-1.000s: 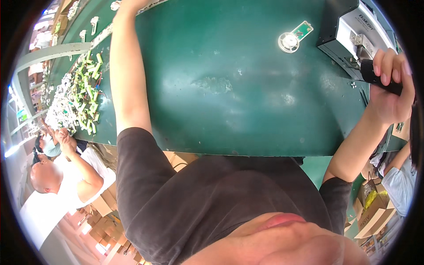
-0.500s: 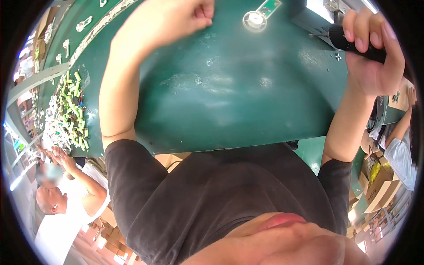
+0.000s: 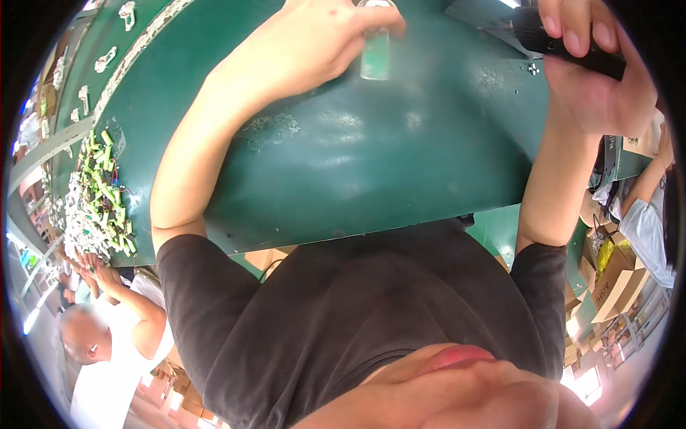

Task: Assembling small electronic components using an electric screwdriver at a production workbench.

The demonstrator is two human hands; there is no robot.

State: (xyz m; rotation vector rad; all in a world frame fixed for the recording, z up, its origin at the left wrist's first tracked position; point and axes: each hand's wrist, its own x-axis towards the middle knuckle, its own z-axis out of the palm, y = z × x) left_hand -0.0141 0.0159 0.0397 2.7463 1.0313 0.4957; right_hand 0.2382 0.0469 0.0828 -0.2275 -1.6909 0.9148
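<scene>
My left hand (image 3: 314, 50) reaches over the green table with its fingers closed round the upper end of a small device (image 3: 376, 58). The device has a rounded white end, partly hidden by my fingers, and a flat green body hanging toward me. In my right hand (image 3: 597, 79) is a black screwdriver with a thick ribbed handle (image 3: 536, 32), my fingers wrapped round it. Its tip points left and is blurred. A few tiny metal screws (image 3: 532, 69) lie on the table below the screwdriver.
On the green table (image 3: 343, 179), a heap of green cylindrical cells and white parts (image 3: 103, 193) lies at the left. White pieces (image 3: 106, 60) sit beyond a worn rail. Co-workers (image 3: 136, 311) are at both sides. An open cardboard box (image 3: 618, 286) stands at the right.
My left hand has moved right and taken hold of the device, whose green body now points toward me instead of away. My right hand has shifted slightly up, still gripping the screwdriver.
</scene>
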